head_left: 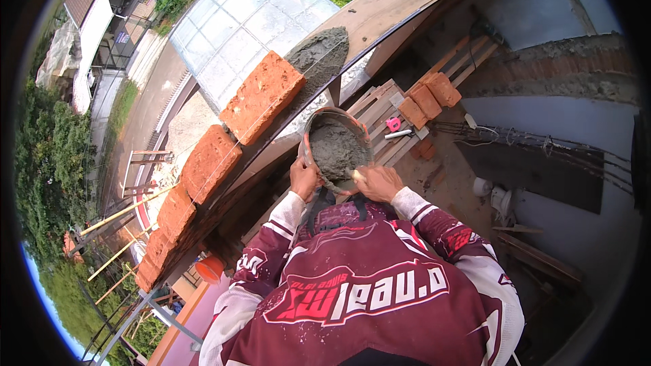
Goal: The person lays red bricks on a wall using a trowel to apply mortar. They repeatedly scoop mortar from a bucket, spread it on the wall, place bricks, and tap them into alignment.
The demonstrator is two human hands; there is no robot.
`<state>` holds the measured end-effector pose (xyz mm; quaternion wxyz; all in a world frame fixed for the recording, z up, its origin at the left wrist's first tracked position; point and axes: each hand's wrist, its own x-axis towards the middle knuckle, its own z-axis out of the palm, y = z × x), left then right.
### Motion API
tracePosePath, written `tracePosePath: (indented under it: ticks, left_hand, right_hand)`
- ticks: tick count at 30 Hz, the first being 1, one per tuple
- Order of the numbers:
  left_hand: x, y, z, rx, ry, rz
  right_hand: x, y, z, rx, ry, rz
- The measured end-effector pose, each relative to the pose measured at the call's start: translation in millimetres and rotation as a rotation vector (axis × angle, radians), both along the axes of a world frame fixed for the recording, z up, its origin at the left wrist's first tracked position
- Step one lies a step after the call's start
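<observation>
Head view, the only one on my feed. I find the bucket point(362, 134) held close against the wearer's front, its mouth tipped up toward the camera, with grey mortar point(336, 148) filling much of it. The left hand point(304, 179) is clamped on the near-left rim, thumb over the edge; in my judgement this steadies the load. The right hand point(380, 182) is curled at the near-right rim; I cannot tell whether it closes on the rim itself or on a tool handle.

Just beyond the bucket, I note a row of orange bricks point(263, 97) set along the wall top, with a thin string point(272, 107) running over them, presumably to keep the course straight. A mortar patch point(319, 59) lies at the row's far end, likely bedding.

To the right, spare bricks point(427, 100) rest on planks point(371, 104), probably stacked there to stay within reach. A pink object point(393, 124) lies near them, too small for me to identify.
</observation>
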<state>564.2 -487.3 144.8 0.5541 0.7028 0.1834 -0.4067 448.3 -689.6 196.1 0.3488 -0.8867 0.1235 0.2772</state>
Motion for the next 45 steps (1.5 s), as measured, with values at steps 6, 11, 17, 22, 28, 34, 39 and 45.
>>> tracePosePath:
  ticks: [6,11,17,22,28,34,39,45]
  left_hand:
    - [-4.8,-31.4,18.7,-0.055,0.041,0.109]
    - [-7.5,-55.5,6.0,-0.061,-0.031,0.078]
    - [-6.2,-90.9,23.8,-0.114,-0.059,0.092]
    - [1.8,-92.5,27.4,-0.116,-0.026,-0.018]
    - [-5.0,-89.1,26.3,-0.174,0.035,0.007]
    - [-7.4,-88.3,33.4,-0.233,0.078,0.049]
    - [-17.8,-86.4,23.2,-0.229,0.129,0.134]
    - [-35.8,-80.3,-0.9,-0.226,0.221,0.376]
  right_hand:
    - [-20.5,-55.1,-13.3,-0.326,-0.431,0.184]
    - [-4.2,-124.7,15.2,-0.393,-0.174,0.046]
    - [-7.9,-119.1,-49.1,-0.023,0.027,0.171]
    - [-22.5,-99.8,-41.4,0.26,0.038,0.031]
    - [-40.5,-92.1,-21.3,0.158,-0.004,-0.081]
    - [-39.3,-109.9,-0.3,0.19,-0.022,-0.015]
    - [-24.0,-128.2,19.5,0.263,0.094,-0.015]
    - [20.4,-160.5,45.8,0.399,0.293,-0.088]
